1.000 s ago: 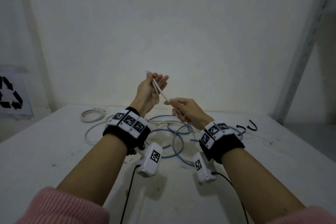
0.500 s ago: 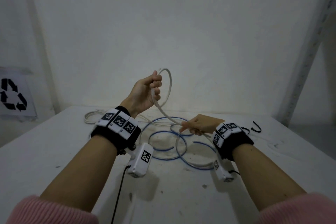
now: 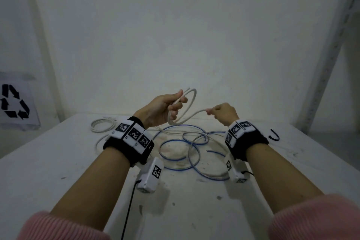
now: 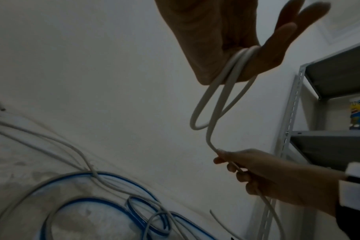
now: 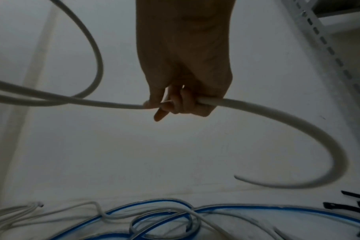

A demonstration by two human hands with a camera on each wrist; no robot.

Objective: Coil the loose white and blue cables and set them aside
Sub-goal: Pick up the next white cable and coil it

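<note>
Step in hand: coiling the white cable (image 3: pixel 191 111); by my reading this is early, with only one or two loops gathered and the blue cable (image 3: pixel 176 143) not yet touched.
Left hand (image 3: pixel 161 108): raised at centre frame in the head view, thumb and curled fingers clamped on the gathered white loops; the left wrist view shows two strands running side by side through the fingers (image 4: pixel 277 42).
Right hand (image 3: pixel 224 112): just right of centre, fingers curled round a single run of the white cable, with slack arcing between the two hands.
White cable, rest of it: it leaves the right hand and trails down to the table (image 3: pixel 58 171), where it lies crossed over the blue loops in the lower middle of the frame.
Blue cable: loose overlapping rings on the table below both hands.
Other white coil (image 3: pixel 102 122): lies on the table, left of centre, apart from the hands.
Next move, as I judge it: bring the right hand's run across to the left hand to lay another loop, then slide the right hand further along. The tangle with the blue rings may drag them up.
</note>
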